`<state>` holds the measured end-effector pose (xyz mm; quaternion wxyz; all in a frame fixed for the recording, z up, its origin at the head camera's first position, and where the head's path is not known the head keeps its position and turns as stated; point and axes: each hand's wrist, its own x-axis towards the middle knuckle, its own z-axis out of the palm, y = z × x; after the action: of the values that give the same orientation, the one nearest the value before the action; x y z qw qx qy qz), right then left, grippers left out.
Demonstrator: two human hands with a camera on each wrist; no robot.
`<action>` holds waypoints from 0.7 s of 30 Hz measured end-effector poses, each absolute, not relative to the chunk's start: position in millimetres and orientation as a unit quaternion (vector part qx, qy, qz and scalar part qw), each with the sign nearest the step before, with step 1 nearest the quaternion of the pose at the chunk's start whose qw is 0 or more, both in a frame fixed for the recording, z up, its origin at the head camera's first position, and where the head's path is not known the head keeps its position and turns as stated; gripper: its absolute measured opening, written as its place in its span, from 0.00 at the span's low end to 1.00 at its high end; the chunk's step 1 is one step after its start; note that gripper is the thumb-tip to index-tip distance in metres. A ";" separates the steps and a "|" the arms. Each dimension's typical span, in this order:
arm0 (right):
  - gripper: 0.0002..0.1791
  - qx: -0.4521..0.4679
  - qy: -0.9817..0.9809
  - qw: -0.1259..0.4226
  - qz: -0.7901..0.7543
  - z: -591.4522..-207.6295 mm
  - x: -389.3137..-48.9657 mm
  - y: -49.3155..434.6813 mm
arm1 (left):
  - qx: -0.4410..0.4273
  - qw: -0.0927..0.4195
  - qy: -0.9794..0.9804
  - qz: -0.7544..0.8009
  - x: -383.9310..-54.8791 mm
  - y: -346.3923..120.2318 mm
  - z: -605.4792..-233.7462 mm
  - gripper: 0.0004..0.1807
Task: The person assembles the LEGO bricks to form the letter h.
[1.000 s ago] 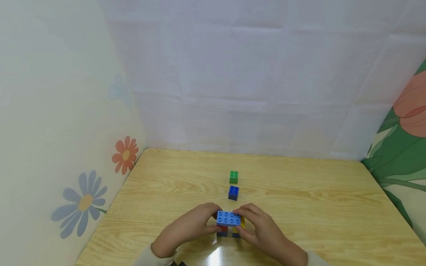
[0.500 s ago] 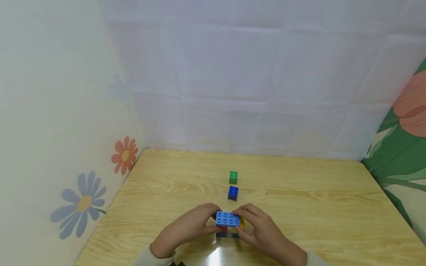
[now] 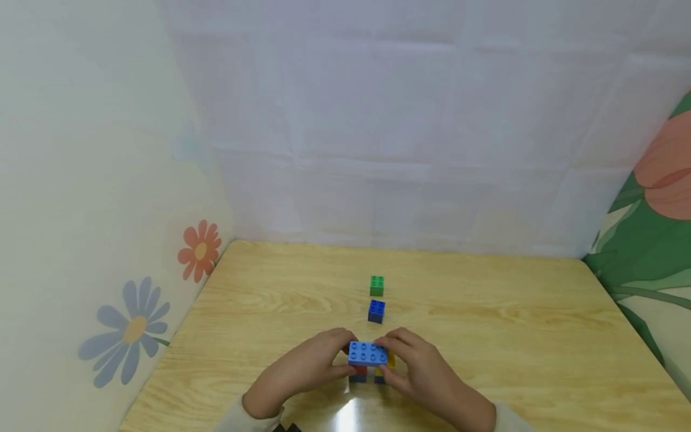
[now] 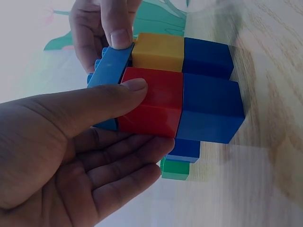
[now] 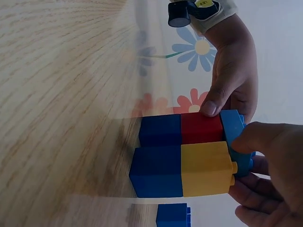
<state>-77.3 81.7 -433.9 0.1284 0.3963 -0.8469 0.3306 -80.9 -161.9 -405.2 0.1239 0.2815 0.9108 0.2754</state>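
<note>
Two short towers of building bricks stand side by side near the front of the table. On the left, a red brick [image 4: 163,111] sits on a dark blue brick [image 4: 210,109]; on the right, a yellow brick [image 5: 206,168] sits on another dark blue brick [image 5: 156,172]. A long light blue brick [image 3: 367,354] lies across the tops, with some yellow studs showing beside it. My left hand [image 3: 315,363] grips the red brick, thumb close to the light blue one. My right hand [image 3: 423,372] pinches the light blue brick's right end between thumb and fingers.
Beyond the towers, a small blue brick [image 3: 376,311] and a green brick [image 3: 376,286] stand in a line on the wooden table [image 3: 486,312]. White cloth [image 3: 405,150] hangs behind; a flower-painted wall [image 3: 108,210] borders the left.
</note>
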 end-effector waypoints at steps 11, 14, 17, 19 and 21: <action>0.19 0.398 -0.857 0.117 0.306 -429.2 -78.6 81.6 | 0.276 0.127 0.911 0.280 -81.4 -161.7 -404.2 0.14; 0.19 0.404 -0.859 0.121 0.289 -427.0 -79.0 80.6 | 0.272 0.123 0.914 0.275 -81.1 -161.6 -403.9 0.15; 0.19 0.405 -0.860 0.123 0.286 -427.0 -78.9 80.3 | 0.272 0.119 0.916 0.270 -81.0 -160.8 -403.5 0.15; 0.19 0.405 -0.859 0.123 0.289 -428.2 -78.6 80.2 | 0.273 0.118 0.916 0.269 -80.9 -160.5 -403.9 0.15; 0.19 0.404 -0.858 0.119 0.293 -429.7 -77.9 80.2 | 0.273 0.122 0.915 0.270 -80.6 -160.8 -404.6 0.15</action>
<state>-77.9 80.2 -429.7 0.1195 0.4045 -0.8580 0.2933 -80.6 -160.8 -404.6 0.1216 0.2729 0.9152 0.2704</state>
